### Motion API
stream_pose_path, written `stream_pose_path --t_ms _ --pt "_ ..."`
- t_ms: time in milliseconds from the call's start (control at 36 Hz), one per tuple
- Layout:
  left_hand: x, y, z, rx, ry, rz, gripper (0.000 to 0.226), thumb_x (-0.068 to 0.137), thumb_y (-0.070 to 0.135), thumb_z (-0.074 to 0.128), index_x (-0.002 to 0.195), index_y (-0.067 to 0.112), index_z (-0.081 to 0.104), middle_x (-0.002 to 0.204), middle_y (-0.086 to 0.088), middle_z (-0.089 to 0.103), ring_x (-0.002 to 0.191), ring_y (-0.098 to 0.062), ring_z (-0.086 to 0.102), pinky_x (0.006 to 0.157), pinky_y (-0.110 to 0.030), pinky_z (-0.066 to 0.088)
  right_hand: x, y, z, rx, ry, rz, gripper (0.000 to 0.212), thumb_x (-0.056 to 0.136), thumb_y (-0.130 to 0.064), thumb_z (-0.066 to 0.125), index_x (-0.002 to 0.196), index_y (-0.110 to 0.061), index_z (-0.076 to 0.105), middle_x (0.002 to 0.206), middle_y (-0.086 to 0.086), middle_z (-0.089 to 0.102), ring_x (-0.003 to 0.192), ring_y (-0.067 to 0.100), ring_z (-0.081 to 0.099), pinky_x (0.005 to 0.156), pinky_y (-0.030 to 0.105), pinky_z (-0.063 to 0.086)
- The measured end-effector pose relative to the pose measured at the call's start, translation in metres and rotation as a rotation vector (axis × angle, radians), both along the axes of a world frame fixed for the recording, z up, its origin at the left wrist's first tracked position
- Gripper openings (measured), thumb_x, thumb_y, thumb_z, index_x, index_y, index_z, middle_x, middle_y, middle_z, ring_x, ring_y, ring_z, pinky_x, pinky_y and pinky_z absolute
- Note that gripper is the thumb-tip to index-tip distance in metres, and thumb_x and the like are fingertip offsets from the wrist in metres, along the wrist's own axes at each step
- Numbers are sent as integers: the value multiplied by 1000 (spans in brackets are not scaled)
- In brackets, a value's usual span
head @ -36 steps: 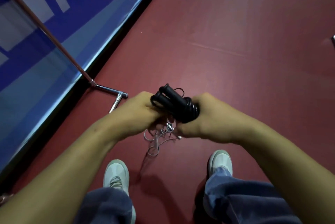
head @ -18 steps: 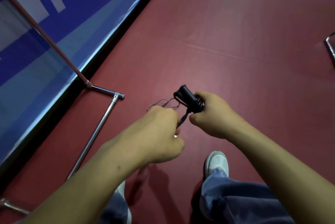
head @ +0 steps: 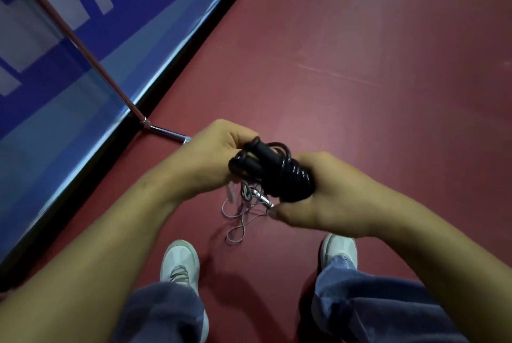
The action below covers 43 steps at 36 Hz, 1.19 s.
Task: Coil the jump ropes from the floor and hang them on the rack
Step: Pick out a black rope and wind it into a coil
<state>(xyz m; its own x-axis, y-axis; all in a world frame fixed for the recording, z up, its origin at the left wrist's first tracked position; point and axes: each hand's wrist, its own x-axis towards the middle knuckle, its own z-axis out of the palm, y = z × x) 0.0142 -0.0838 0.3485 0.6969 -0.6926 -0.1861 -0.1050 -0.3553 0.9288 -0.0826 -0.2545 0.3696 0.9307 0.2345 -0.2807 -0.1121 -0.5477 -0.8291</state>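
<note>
1. Head view: right hand (head: 329,193) clamped on black coiled jump rope (head: 277,170), held above the red floor (head: 360,65).
2. Left hand (head: 210,159) closed on the handle ends; thin grey cord (head: 238,220) dangles below.
3. Rack (head: 166,132) base stands just left.

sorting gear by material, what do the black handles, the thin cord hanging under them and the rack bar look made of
Black handles: probably matte plastic or rubber, dull with soft highlights. The black rope wound around them looks like glossy plastic, given its sharp glints. Thin cord: pale and wiry, holding stiff loops, perhaps coated steel cable. Rack bar: polished metal, likely chromed, with bright reflections.
</note>
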Motion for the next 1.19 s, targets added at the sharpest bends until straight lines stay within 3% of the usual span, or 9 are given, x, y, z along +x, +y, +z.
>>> stream_pose_path --t_ms 139,278,389,611,778,889,972,1111,1194 --pt "-18 -14 -22 101 64 -51 39 98 39 45 71 27 70 60 -3 64 58 -21 54 66 -50 49 9 -17 6 192 7 -223 22 83 4 74 89 -16 68 59 -7 58 49 5 49 49 24 41" --pt "-35 -21 -27 283 18 -169 31 106 30 45 83 25 65 63 6 59 57 -4 50 62 -25 43 20 -39 -15 -21 -4 -498 50 78 -11 79 114 -29 49 80 0 63 60 20 53 53 35 47" --pt "-53 -30 -21 484 -305 -250 15 101 25 47 86 24 49 71 4 50 63 -17 51 56 -28 40 21 -38 -30 -296 -63 -390 43 80 -7 68 110 -30 49 80 -21 61 67 10 55 50 14 39" --pt "-46 -28 -3 523 -818 -340 9 89 30 51 90 22 57 77 -3 54 78 -33 61 61 -36 40 5 -16 -49 -547 82 -13 32 79 -9 62 100 -22 42 86 5 60 78 32 57 61 43 46" --pt "-20 -18 4 249 -501 -250 21 61 29 90 74 21 76 62 8 69 57 -6 64 53 -31 53 0 -9 -41 -572 80 252 44 78 -15 67 105 -33 37 89 -1 60 79 29 58 65 41 51" --pt "-2 -10 1 165 -225 -97 39 46 25 100 67 12 70 56 0 63 49 -13 52 49 -26 41 -2 -6 -33 -417 52 253 47 78 -22 74 115 -28 48 92 -8 61 75 14 55 59 27 43" --pt "7 0 -15 26 25 -81 42 56 41 93 69 8 70 62 -20 61 58 -18 52 56 -30 40 -4 -3 -26 -271 56 210 39 77 -19 77 108 -26 54 78 -9 59 63 7 54 54 23 43" --pt "-6 -1 -34 26 191 -84 47 101 37 56 60 15 60 53 -3 53 52 -17 42 51 -28 33 -3 -24 -8 33 32 -32 48 76 -6 84 106 -25 52 84 1 67 63 6 55 56 32 48" --pt "-13 -8 -41 35 197 -66 64 96 68 42 65 16 64 54 -6 53 54 -20 44 55 -31 32 -3 -37 -3 282 55 -130 54 80 -2 83 117 -25 52 84 1 70 59 11 53 49 28 44"
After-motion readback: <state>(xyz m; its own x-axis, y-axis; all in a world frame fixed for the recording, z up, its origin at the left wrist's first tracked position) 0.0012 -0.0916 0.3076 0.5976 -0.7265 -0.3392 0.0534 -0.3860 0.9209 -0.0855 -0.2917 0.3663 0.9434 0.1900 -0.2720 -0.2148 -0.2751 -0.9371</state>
